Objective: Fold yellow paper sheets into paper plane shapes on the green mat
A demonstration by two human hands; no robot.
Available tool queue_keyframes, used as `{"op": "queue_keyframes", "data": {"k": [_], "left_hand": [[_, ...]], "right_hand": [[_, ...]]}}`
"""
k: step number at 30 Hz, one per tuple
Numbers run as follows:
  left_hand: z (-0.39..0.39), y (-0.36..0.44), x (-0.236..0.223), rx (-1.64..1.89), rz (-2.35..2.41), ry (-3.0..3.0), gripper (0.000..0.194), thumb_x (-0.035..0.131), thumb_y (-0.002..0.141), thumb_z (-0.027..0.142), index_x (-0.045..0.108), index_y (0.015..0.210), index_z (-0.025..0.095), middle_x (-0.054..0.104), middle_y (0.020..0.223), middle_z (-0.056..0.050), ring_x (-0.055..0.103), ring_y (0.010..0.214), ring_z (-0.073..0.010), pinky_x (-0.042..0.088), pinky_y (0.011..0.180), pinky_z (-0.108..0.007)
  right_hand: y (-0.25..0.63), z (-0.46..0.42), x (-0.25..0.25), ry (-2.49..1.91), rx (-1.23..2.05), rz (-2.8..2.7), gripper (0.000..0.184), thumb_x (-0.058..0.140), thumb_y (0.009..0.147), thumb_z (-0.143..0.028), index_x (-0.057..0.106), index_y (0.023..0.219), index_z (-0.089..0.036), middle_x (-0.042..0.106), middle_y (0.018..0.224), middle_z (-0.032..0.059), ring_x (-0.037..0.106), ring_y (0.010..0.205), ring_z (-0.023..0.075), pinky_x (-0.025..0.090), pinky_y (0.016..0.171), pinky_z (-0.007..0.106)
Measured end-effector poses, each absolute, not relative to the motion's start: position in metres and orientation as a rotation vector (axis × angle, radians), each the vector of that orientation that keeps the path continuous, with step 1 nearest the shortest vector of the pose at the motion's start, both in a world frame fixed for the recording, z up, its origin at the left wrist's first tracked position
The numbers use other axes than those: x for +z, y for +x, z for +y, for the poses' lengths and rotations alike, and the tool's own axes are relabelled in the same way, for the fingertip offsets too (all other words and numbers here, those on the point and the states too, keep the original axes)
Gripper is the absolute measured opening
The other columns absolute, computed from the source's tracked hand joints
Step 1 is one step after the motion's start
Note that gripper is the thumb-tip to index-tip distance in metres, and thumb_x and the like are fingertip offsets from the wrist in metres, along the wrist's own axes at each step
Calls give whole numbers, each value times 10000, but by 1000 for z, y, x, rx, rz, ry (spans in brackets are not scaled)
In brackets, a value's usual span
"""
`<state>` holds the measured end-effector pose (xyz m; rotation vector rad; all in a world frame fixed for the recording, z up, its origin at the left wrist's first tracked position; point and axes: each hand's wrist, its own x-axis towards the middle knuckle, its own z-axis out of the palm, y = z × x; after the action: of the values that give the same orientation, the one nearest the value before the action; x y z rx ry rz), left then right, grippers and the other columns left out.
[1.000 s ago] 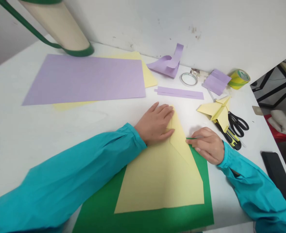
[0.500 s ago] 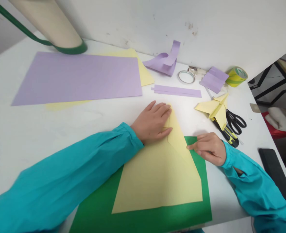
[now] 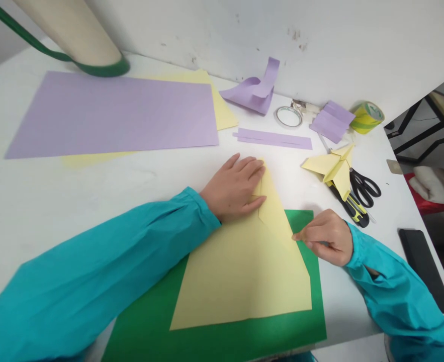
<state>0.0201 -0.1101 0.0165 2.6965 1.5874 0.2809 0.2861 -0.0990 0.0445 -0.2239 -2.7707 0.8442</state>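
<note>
A folded sheet of yellow paper [image 3: 240,271], tapering toward its far end, lies on a larger green sheet [image 3: 214,339]. My left hand [image 3: 235,188] rests flat on the far, narrow part of the yellow sheet, fingers spread, covering much of its left fold. On the sheet's right slanted edge, my right hand [image 3: 325,237] is closed in a pinch, its fingertips at the fold. Right of the far tip sits a finished yellow paper plane [image 3: 335,170].
Beyond the plane lie black-handled scissors [image 3: 364,188] and a utility knife [image 3: 353,206]. A purple sheet [image 3: 119,115], purple strips [image 3: 274,139], a thin tape roll [image 3: 288,117] and a yellow tape roll [image 3: 368,117] are toward the wall. A black phone-like slab [image 3: 425,269] lies right.
My right hand has slid toward me along the yellow sheet's right edge. The green sheet's corner, lifted near the fingers earlier, lies flat now. My left hand stays in place on the paper.
</note>
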Motion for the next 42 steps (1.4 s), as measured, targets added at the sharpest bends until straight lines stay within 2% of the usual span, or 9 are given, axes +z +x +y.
{"op": "queue_keyframes", "data": {"k": [9,12,22,31,39,42], "left_hand": [[-110,20,17,274,1576,2683,613,383,859,422,463,1314,19,446,1372,-221,366,1292,-355,244,1084,-554],[-111,20,17,268,1575,2692,608,383,857,420,471,1309,24,447,1375,-219,365,1294,-353,244,1085,-554],[-110,21,17,239,1589,2710,630,363,866,425,461,1315,-6,446,1373,-223,365,1291,-354,246,1084,-551],[-109,21,17,242,1592,2705,625,368,860,426,466,1313,5,448,1371,-216,365,1296,-349,238,1090,-545],[-110,21,17,214,1600,2708,634,348,861,429,464,1316,2,442,1377,-215,364,1296,-344,239,1089,-533],[-110,21,17,221,1596,2705,634,348,862,427,464,1317,0,440,1380,-218,363,1294,-347,237,1089,-540]], "right_hand": [[290,-99,47,-233,974,-2753,261,420,840,-142,638,981,-166,688,664,15,608,522,114,453,491,228],[291,-96,47,-220,1013,-2748,236,429,846,-144,651,925,-161,696,679,24,599,510,107,450,486,221],[291,-90,50,-173,1192,-2749,244,461,863,-156,681,967,-134,686,632,27,553,455,87,422,468,191],[293,-87,55,-151,1369,-2885,264,458,885,-165,699,967,-98,722,719,78,613,551,89,417,510,185],[296,-95,47,-183,1467,-2888,369,422,954,-354,712,842,-155,690,635,67,612,546,104,404,494,194],[296,-95,47,-183,1516,-2881,377,417,954,-349,711,834,-147,690,634,75,610,541,106,398,489,197]]}}
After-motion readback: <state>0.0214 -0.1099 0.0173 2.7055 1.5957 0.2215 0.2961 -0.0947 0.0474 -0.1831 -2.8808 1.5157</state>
